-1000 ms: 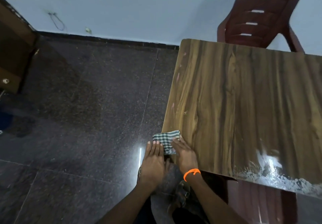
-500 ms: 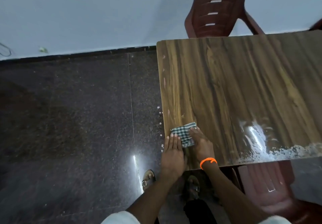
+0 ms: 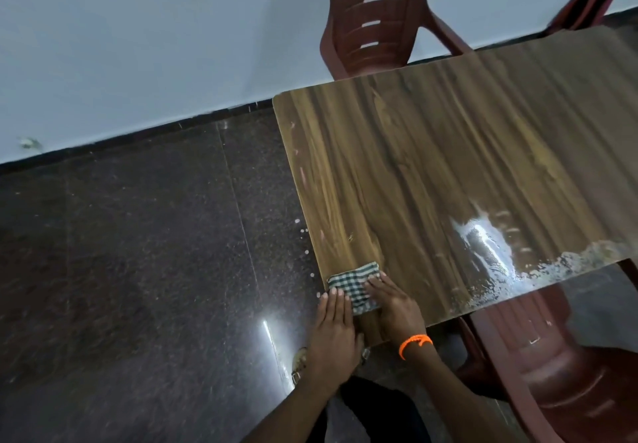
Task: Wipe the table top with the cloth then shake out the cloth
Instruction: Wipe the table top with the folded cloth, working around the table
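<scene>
We note the fingers of the right hand [image 3: 392, 299] lying straight and close together, pressed flat on the near-right part of the folded checked cloth [image 3: 355, 287]; the fingertips reach the cloth's right portion, toward its far edge. The left hand [image 3: 335, 325] also has its fingers straight and held together, flat, just off the table's left edge, with the tips touching or overlapping the cloth's near-left border; we cannot tell whether they press on it or rest under the edge. The cloth thus sits at about 12 o'clock from the left fingertips and 10 o'clock from the right knuckles, on the near-left corner of the wooden table top [image 3: 448, 166], its left side at the table's edge. An orange band [image 3: 414, 343] circles the right wrist. At 3 o'clock from the cloth, along the table's near edge, a whitish wet-looking smear [image 3: 500, 263] catches a glare. A red-brown plastic chair [image 3: 373, 21] stands at 12 o'clock beyond the table; another chair [image 3: 559, 373] sits at 4 o'clock, partly under it. Dark speckled floor [image 3: 138, 270] lies at 9 o'clock.
</scene>
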Demonstrator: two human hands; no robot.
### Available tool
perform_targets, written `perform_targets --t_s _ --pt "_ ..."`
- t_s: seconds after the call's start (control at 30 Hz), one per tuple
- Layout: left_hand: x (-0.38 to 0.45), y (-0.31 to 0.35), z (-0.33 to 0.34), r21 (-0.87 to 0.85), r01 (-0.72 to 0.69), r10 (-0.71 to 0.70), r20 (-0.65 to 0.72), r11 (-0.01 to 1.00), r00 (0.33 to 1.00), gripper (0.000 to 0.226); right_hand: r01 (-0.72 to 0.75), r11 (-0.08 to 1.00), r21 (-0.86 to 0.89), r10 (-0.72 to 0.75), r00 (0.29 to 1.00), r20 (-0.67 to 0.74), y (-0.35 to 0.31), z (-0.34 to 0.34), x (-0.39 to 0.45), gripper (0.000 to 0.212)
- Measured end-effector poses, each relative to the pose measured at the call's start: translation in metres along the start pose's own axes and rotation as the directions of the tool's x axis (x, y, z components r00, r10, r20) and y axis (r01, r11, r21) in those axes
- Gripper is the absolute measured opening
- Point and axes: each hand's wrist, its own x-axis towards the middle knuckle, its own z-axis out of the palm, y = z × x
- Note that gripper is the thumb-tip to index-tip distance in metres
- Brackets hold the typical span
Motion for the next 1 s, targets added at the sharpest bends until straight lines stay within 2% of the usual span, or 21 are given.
perform_targets --t_s 0.13,0.23,0.4,0.47,0.57,0.7,0.77,0.87,1.0 --pt "0.038 -0.006 -0.015 0.028 0.010 -0.008 -0.054 1.000 0.998 0.072 -0.072 0.995 0.073 0.079 0.991 -0.112 -0.005 -0.009 0.043 0.042" --pt "0.058 -0.029 -0.028 0.094 0.038 -0.033 -0.053 0.995 0.998 0.071 -0.037 0.994 0.101 0.047 0.994 -0.096 -0.017 -0.008 0.079 0.042" --pt "0.049 -0.055 -0.037 0.219 0.075 -0.078 0.003 0.973 0.997 0.068 0.113 0.992 0.056 -0.114 0.993 0.005 -0.043 0.003 0.098 0.036" --pt "0.036 -0.056 -0.032 0.227 0.061 -0.073 0.046 0.972 0.996 0.064 0.169 0.982 0.080 -0.171 0.985 0.017 -0.045 0.004 0.089 0.038" --pt "0.021 -0.049 -0.023 0.184 0.057 -0.064 0.035 0.981 0.997 0.067 0.243 0.968 0.061 -0.245 0.969 0.020 -0.036 0.004 0.065 0.039" --pt "0.031 -0.026 -0.026 0.073 0.032 -0.038 0.082 0.997 0.996 0.071 0.142 0.985 0.098 -0.143 0.990 0.008 -0.008 -0.004 0.050 0.040" --pt "0.047 -0.018 -0.031 0.049 0.003 -0.005 0.045 0.999 0.999 0.073 0.073 0.988 0.138 -0.068 0.997 -0.042 0.007 -0.010 0.056 0.040" --pt "0.077 -0.017 -0.041 0.054 -0.009 0.009 0.005 0.998 1.000 0.074 0.002 0.988 0.156 0.013 0.996 -0.090 0.018 -0.020 0.085 0.037" --pt "0.104 -0.040 -0.050 0.129 -0.021 0.026 -0.033 0.991 0.999 0.076 0.023 0.976 0.215 0.007 0.990 -0.140 0.007 -0.019 0.127 0.037"
